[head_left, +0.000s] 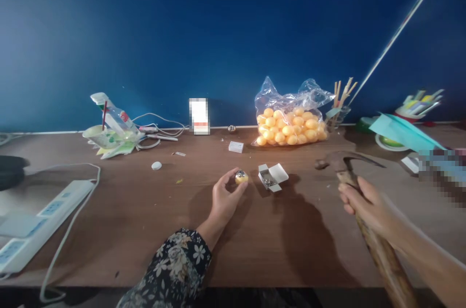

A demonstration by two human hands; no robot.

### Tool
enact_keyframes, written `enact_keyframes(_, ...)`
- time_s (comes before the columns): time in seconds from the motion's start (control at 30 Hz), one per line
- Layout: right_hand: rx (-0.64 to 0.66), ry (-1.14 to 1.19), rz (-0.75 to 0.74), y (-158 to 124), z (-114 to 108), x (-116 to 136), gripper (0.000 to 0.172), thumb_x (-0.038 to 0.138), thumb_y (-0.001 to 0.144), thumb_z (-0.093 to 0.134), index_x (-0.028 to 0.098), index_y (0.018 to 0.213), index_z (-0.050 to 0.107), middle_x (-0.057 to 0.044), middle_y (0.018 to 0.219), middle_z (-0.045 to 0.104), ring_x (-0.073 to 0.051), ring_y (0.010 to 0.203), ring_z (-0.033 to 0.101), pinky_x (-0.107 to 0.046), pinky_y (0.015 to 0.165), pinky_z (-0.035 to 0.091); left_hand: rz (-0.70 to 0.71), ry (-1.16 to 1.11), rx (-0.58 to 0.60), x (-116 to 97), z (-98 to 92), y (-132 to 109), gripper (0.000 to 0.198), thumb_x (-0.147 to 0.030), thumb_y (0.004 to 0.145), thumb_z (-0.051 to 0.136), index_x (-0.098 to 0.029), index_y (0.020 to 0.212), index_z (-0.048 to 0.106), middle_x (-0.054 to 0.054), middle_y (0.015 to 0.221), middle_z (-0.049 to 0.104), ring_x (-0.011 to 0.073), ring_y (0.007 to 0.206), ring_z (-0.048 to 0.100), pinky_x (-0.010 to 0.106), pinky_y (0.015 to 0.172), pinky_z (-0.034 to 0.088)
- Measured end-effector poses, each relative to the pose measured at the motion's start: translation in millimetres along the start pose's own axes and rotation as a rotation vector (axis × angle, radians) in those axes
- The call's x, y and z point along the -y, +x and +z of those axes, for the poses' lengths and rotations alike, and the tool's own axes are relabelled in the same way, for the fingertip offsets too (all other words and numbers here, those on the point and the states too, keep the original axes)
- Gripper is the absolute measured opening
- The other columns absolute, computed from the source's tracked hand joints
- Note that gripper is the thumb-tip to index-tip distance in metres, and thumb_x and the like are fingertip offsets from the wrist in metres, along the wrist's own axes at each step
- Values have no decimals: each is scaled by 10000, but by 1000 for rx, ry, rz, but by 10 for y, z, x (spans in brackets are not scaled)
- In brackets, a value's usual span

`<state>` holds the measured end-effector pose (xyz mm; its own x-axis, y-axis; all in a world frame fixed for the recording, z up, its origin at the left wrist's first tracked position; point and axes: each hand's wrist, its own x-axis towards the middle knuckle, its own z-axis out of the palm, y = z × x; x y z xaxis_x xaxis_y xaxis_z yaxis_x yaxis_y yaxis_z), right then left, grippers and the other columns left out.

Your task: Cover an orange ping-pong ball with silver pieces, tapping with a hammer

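Between the thumb and fingers of my left hand point(226, 197) is a small yellow ball point(241, 177), its upper part covered with shiny silver studs. The hand rests low over the table. Just right of it lies an open small white box point(272, 178) with tiny metal pieces inside. My right hand point(367, 203) grips the wooden handle of a claw hammer point(340, 162) close under its head, raised over the right side of the table. The hammer is well apart from the ball.
Behind stands a clear bag of yellow balls point(291, 126). A closed white box point(236, 146), a silver ball point(231, 128) and a white cap point(156, 165) lie about. Left are a power strip point(47, 223) and a plastic bottle point(114, 113); right, a cup of sticks point(338, 113).
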<state>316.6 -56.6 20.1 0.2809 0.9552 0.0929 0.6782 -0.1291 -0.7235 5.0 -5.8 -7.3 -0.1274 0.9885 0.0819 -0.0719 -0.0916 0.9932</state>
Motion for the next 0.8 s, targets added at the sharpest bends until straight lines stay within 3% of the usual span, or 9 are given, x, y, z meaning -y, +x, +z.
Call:
enact_keyframes(0.1,46,202,-40,-232,-72,435,245,474,874,439,246,787,421,46,553,484,-125,426,474,-267,444,388,-11,5,12,2,-7,0,440,-272,633,784,-148,1042,680,94,981,733,179,847,695,282,792,559)
enact_keyframes(0.2,208,286,-109,-408,-99,825,254,480,874,454,229,883,495,27,574,501,-132,453,479,-270,440,397,-17,12,28,40,-19,16,461,-293,645,778,-150,1070,673,98,989,728,176,831,697,268,758,565)
enact_keyframes(0.27,288,305,-152,-497,-77,1030,230,446,890,452,225,892,513,21,590,513,-126,468,481,-265,465,410,-5,-10,27,72,-21,29,478,-293,641,782,-151,1082,669,96,992,727,171,830,697,261,764,563)
enact_keyframes(0.37,308,275,-220,-586,36,1250,174,389,892,464,230,920,527,10,615,540,-138,517,509,-264,509,422,9,-49,27,103,-8,31,481,-276,615,798,-144,1061,675,91,972,732,166,808,701,263,765,565)
enact_keyframes(0.5,295,298,-278,-592,307,1370,93,322,848,523,231,865,534,-9,612,568,-170,561,540,-275,527,406,-6,-97,37,84,15,0,507,-253,585,813,-136,1058,673,91,969,733,173,806,703,284,775,564)
enact_keyframes(0.6,376,324,-295,-536,458,1359,85,286,854,512,232,908,549,22,524,519,-174,523,524,-286,543,401,-29,-146,47,33,26,-24,514,-241,562,826,-124,1040,680,109,1004,729,189,846,701,289,788,558)
enact_keyframes(0.8,339,299,-276,-520,407,1335,88,302,888,470,220,916,489,17,621,529,-142,537,497,-269,524,391,-69,-134,59,5,27,-17,531,-260,573,822,-111,1059,671,129,1004,728,186,811,703,276,739,562)
